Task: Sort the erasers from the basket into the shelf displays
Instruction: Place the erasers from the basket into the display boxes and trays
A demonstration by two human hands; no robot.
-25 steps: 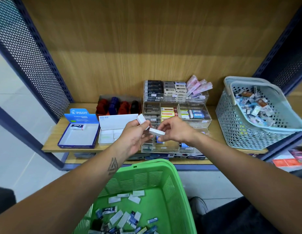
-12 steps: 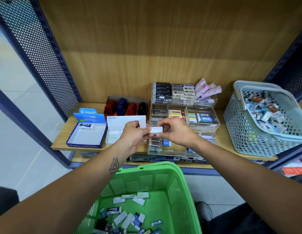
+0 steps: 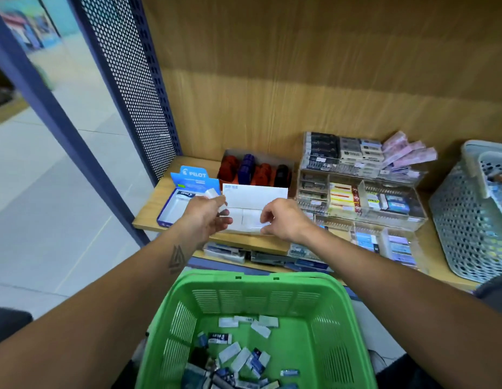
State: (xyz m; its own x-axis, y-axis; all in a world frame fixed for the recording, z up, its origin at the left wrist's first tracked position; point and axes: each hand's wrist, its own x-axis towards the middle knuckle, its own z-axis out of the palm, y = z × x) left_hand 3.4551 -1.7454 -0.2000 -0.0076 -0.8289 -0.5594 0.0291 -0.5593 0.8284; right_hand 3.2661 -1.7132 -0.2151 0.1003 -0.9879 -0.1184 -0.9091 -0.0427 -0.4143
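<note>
Shelf (image 3: 157, 217) carries a blue Pilot box (image 3: 185, 197), a white box (image 3: 252, 211), clear bins (image 3: 362, 197) and a grey basket (image 3: 468, 220); nothing blocks them. We have moved both hands from the bins over to the white box. Our left hand (image 3: 207, 217) pinches an eraser (image 3: 211, 193); our right hand (image 3: 283, 220) pinches another (image 3: 255, 230) at the box's front. More erasers lie in the green basket (image 3: 258, 284).

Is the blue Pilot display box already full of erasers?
No, the blue Pilot box shows only one eraser at its back, the rest of its floor bare.
</note>
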